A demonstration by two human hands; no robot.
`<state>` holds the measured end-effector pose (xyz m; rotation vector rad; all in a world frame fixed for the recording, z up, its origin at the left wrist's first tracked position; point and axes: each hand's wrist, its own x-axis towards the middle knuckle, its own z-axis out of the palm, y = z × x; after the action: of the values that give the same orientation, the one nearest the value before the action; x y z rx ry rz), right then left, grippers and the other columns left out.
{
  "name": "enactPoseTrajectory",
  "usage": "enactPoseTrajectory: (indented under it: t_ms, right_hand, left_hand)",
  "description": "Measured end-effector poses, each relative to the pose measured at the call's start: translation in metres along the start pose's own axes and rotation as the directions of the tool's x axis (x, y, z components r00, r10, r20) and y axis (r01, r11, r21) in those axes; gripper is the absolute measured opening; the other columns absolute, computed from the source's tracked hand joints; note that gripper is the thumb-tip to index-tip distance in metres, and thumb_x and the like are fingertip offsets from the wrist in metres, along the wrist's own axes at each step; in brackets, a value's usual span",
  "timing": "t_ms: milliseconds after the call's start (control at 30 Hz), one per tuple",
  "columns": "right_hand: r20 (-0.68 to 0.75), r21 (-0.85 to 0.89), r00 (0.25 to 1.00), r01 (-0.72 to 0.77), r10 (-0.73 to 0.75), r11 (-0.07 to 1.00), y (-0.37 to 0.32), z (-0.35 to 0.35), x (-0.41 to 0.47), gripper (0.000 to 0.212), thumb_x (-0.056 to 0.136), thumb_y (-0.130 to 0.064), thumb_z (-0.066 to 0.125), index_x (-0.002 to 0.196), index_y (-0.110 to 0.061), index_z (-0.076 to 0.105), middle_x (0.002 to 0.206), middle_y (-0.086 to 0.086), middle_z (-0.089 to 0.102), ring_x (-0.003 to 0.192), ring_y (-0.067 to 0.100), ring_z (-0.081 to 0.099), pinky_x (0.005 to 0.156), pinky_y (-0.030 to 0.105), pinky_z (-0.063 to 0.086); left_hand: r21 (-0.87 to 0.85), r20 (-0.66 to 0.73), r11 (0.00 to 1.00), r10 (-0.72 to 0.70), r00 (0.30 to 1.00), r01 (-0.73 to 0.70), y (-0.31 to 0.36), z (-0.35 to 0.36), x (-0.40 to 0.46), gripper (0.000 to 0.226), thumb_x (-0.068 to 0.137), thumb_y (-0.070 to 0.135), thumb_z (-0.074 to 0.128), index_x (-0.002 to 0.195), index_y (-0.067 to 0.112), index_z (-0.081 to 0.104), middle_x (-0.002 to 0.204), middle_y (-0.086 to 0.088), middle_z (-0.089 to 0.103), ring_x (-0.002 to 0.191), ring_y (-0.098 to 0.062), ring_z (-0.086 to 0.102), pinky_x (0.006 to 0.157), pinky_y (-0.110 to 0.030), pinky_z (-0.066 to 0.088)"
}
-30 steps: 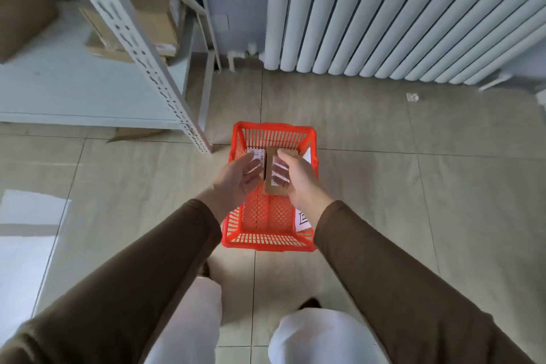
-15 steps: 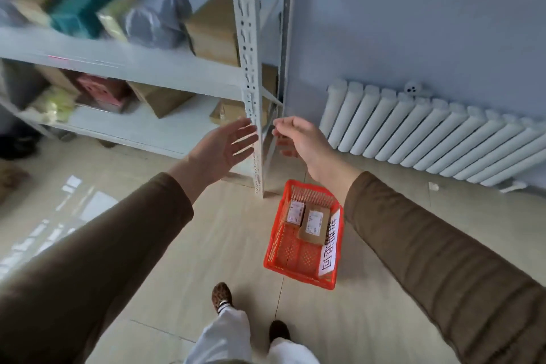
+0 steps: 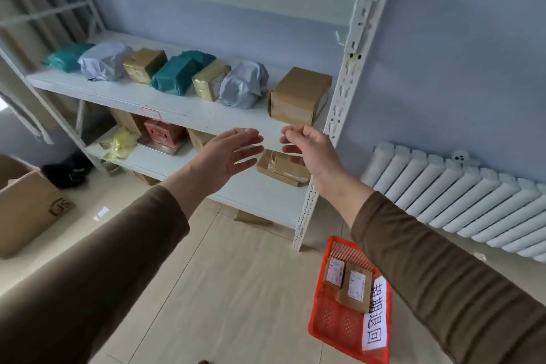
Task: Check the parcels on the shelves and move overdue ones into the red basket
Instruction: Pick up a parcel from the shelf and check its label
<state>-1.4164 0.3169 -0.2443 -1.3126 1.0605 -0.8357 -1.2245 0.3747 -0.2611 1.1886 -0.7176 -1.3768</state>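
Head view looks down at both hands raised in front of a white metal shelf unit (image 3: 189, 111). Left hand (image 3: 229, 154) is spread, fingers straight and apart, holding nothing. Right hand (image 3: 310, 148) has its fingers loosely curled, its grip likewise empty. On the middle shelf sits a row of parcels: teal and grey bags, small brown boxes, and a larger brown box (image 3: 300, 94) at the right end, just above the right hand. More parcels lie on the lower shelf behind the hands. Down on the floor at the right stands the red basket (image 3: 331, 319), with two labelled brown parcels (image 3: 354, 287) inside and a white tag (image 3: 375, 316) on its rim. A white radiator (image 3: 461, 201) lines the wall.
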Motion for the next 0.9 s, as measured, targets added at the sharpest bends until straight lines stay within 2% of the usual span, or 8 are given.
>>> enactPoseTrajectory:
  t_ms: [133, 233, 367, 533, 633, 733, 800, 900]
  right_hand:
    - [-0.064, 0.019, 0.998, -0.015, 0.016, 1.0, -0.007, 0.046, 0.021, 0.014, 0.102, -0.023, 0.06, 0.104, -0.019, 0.073, 0.114, 0.008, 0.076, 0.095, 0.015, 0.07, 0.084, 0.032, 0.054]
    - [-0.115, 0.025, 0.993, -0.029, 0.032, 0.999, -0.008, 0.064, 0.039, 0.014, 0.101, -0.026, 0.061, 0.103, -0.019, 0.073, 0.107, 0.003, 0.076, 0.096, 0.015, 0.07, 0.085, 0.033, 0.054]
    - [-0.191, 0.001, 0.981, -0.044, 0.043, 0.999, -0.005, 0.071, 0.072, 0.016, 0.101, -0.028, 0.062, 0.105, -0.017, 0.074, 0.103, 0.0, 0.075, 0.099, 0.016, 0.069, 0.092, 0.037, 0.055]
    - [-0.294, -0.056, 0.955, -0.049, 0.03, 0.997, -0.004, 0.061, 0.136, 0.013, 0.099, -0.033, 0.065, 0.097, -0.021, 0.07, 0.103, -0.001, 0.07, 0.102, 0.017, 0.063, 0.089, 0.034, 0.051]
    - [-0.341, -0.059, 0.94, -0.044, 0.021, 0.997, -0.003, 0.051, 0.174, 0.021, 0.099, -0.035, 0.064, 0.11, -0.018, 0.07, 0.101, -0.012, 0.066, 0.107, 0.013, 0.06, 0.088, 0.027, 0.046]
    - [-0.332, -0.055, 0.943, -0.046, 0.025, 0.997, -0.003, 0.045, 0.206, 0.04, 0.101, -0.036, 0.062, 0.137, -0.019, 0.062, 0.126, -0.013, 0.063, 0.117, 0.007, 0.052, 0.086, 0.019, 0.039]
    - [-0.352, -0.062, 0.935, -0.069, 0.043, 0.996, 0.001, 0.04, 0.226, 0.05, 0.1, -0.041, 0.062, 0.147, -0.024, 0.054, 0.146, -0.007, 0.054, 0.125, 0.006, 0.047, 0.097, 0.024, 0.034]
    - [-0.414, -0.065, 0.907, -0.118, 0.081, 0.991, 0.008, 0.032, 0.255, 0.059, 0.098, -0.047, 0.063, 0.153, -0.031, 0.046, 0.16, -0.007, 0.041, 0.145, 0.014, 0.039, 0.106, 0.031, 0.033]
  left_hand:
    - [0.005, 0.03, 1.0, -0.019, 0.999, 0.018, 0.023, -0.05, 0.024, 0.018, 0.101, 0.023, 0.065, 0.115, 0.012, 0.067, 0.121, -0.009, 0.072, 0.115, -0.025, 0.069, 0.106, -0.042, 0.053]
    - [-0.003, 0.061, 0.999, -0.037, 0.997, 0.038, 0.035, -0.074, 0.049, 0.014, 0.101, 0.022, 0.064, 0.111, 0.012, 0.067, 0.12, -0.009, 0.073, 0.116, -0.025, 0.069, 0.106, -0.043, 0.053]
    - [-0.006, 0.114, 0.998, -0.061, 0.992, 0.062, 0.041, -0.088, 0.095, 0.012, 0.101, 0.023, 0.065, 0.108, 0.013, 0.067, 0.119, -0.008, 0.073, 0.119, -0.027, 0.069, 0.104, -0.042, 0.053]
    - [0.014, 0.149, 0.998, -0.07, 0.986, 0.069, 0.049, -0.087, 0.168, 0.01, 0.102, 0.022, 0.063, 0.108, 0.014, 0.067, 0.118, -0.007, 0.072, 0.12, -0.025, 0.067, 0.107, -0.042, 0.052]
    - [0.028, 0.159, 0.997, -0.071, 0.985, 0.068, 0.055, -0.084, 0.211, 0.011, 0.103, 0.022, 0.062, 0.11, 0.015, 0.066, 0.117, -0.003, 0.071, 0.12, -0.022, 0.064, 0.109, -0.041, 0.049]
    - [0.066, 0.168, 0.997, -0.06, 0.984, 0.05, 0.061, -0.08, 0.247, 0.02, 0.102, 0.023, 0.062, 0.12, 0.016, 0.064, 0.118, 0.001, 0.067, 0.124, -0.02, 0.058, 0.115, -0.042, 0.041]
    - [0.097, 0.171, 0.994, -0.067, 0.983, 0.051, 0.064, -0.077, 0.269, 0.034, 0.103, 0.024, 0.061, 0.135, 0.014, 0.061, 0.133, 0.001, 0.062, 0.134, -0.019, 0.051, 0.121, -0.041, 0.033]
    - [0.147, 0.2, 0.988, -0.077, 0.977, 0.048, 0.068, -0.071, 0.301, 0.052, 0.103, 0.025, 0.061, 0.153, 0.018, 0.047, 0.149, 0.006, 0.051, 0.145, -0.013, 0.037, 0.125, -0.037, 0.02]
